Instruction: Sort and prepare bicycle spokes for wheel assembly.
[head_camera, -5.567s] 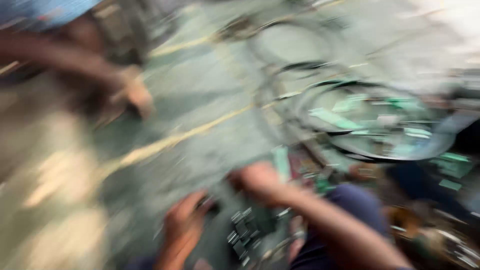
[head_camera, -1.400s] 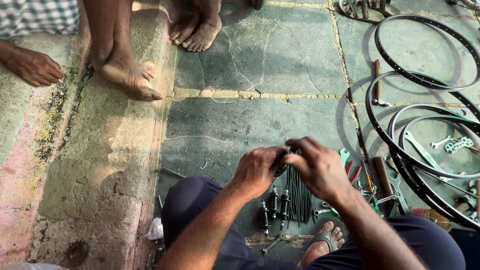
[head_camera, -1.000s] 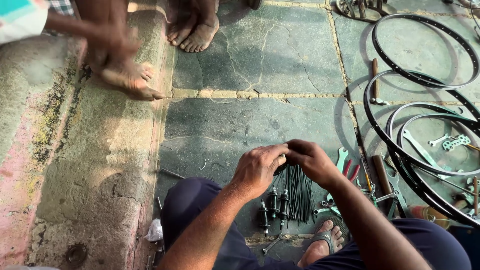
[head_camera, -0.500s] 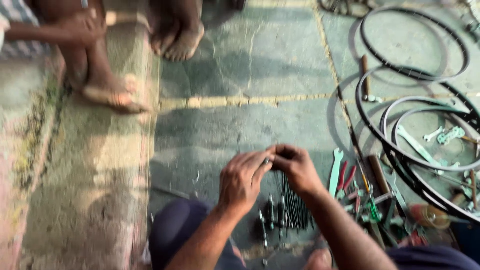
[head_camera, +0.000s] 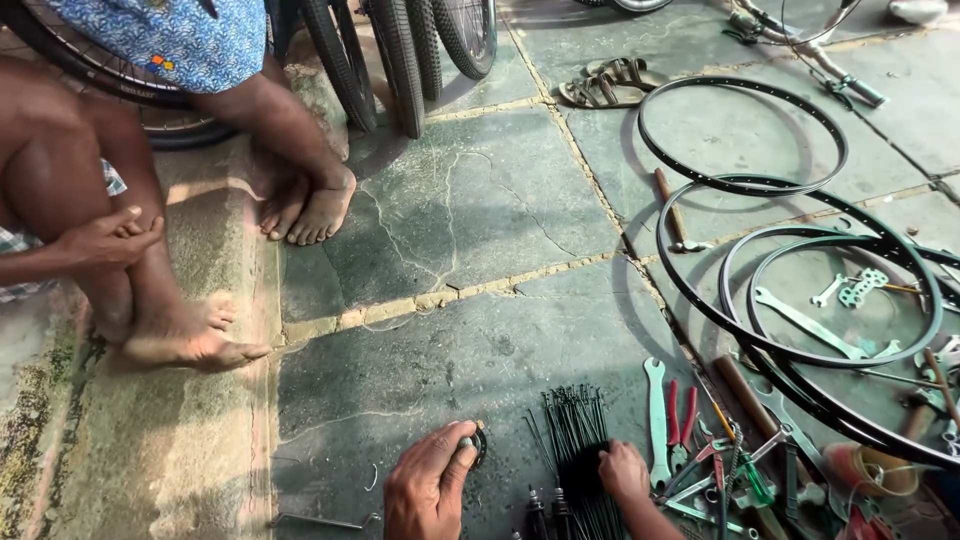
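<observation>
Head view, near to far. The left hand (head_camera: 428, 492) pinches a small dark ring-shaped part (head_camera: 476, 443) between thumb and fingers, low over the stone floor (head_camera: 470, 330). The right hand (head_camera: 622, 470) rests closed on a bundle of dark spokes (head_camera: 576, 430) lying on the floor. Half a second earlier both hands met together above the spokes; they have since parted and dropped. To the right lie a wrench (head_camera: 655, 408), red-handled pliers (head_camera: 681, 410) and overlapping wheel rims (head_camera: 800, 290). Farther off, a seated person's bare feet (head_camera: 300, 210), sandals (head_camera: 612, 83) and upright tyres (head_camera: 400, 50) have come into view.
</observation>
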